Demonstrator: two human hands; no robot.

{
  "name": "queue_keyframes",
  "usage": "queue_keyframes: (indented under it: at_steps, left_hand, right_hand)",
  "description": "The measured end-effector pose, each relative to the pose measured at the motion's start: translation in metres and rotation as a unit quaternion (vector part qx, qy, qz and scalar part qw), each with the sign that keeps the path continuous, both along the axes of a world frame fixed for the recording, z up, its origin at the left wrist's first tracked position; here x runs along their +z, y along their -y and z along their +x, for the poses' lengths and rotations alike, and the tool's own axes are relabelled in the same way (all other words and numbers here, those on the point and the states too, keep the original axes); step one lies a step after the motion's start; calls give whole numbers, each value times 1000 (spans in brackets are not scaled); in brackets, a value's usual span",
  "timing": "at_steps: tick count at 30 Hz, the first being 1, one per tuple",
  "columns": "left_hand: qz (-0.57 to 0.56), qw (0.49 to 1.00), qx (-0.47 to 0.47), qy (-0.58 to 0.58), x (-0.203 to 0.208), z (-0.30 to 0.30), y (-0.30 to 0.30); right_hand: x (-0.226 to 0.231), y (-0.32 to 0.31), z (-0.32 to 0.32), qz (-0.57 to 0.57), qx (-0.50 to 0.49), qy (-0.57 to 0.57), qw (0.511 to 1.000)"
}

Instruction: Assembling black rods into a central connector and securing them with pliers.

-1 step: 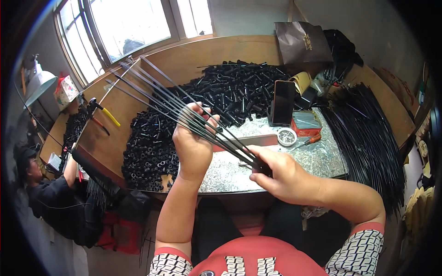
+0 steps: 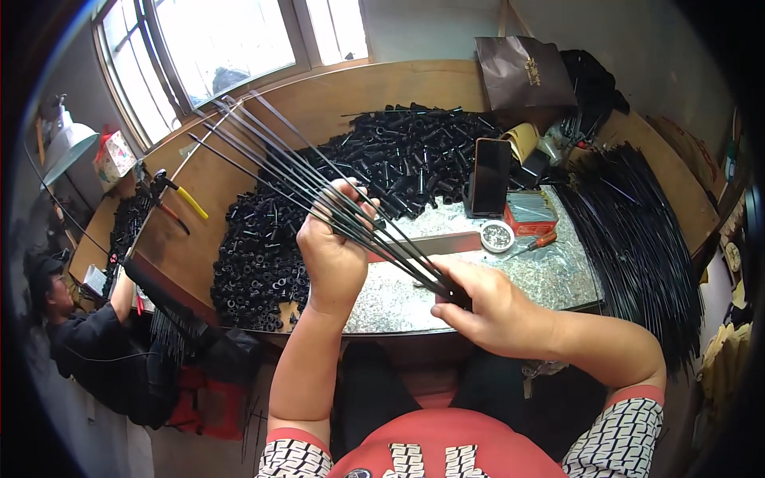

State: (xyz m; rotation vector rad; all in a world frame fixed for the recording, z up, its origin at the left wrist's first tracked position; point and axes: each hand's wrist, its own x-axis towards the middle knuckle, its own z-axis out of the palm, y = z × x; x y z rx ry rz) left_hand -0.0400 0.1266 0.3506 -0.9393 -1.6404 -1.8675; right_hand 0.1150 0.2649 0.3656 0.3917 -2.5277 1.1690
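A bundle of long, thin black rods is held up slantwise over the bench, their far ends fanned out toward the window. My right hand is closed round the gathered near ends. Partway along, my left hand supports the rods, palm up, with curled fingers among and around them. Beneath the bundle lies the speckled grey work surface with a flat metal bar on it. To the left and behind are heaped many small black tubular parts.
On the right lies a large pile of similar black rods. A phone, a red box, a round white dish and a screwdriver sit nearer. Pliers hang at the left board; a co-worker sits beyond.
The rods' fanned far ends have shifted slightly to the right. Both hands keep nearly the same place and hold.
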Motion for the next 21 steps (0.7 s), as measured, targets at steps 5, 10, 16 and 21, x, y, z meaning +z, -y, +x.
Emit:
queue_keyframes:
  at_steps: [5, 10, 16, 21]
  left_hand:
    - [-97, 982, -68, 147, 13, -10, 18]
    - [-152, 947, -180, 218, 23, -20, 19]
    - [-124, 950, -197, 209, 26, -20, 9]
    - [-120, 966, -177, 145, 20, -18, -2]
  right_hand:
    - [-9, 1, 5, -53, 21, 16, 998]
    - [-9, -1, 16, -79, 15, 106, 991]
    - [-78, -38, -10, 41, -89, 54, 994]
    - [-133, -65, -12, 336, -181, 10, 924]
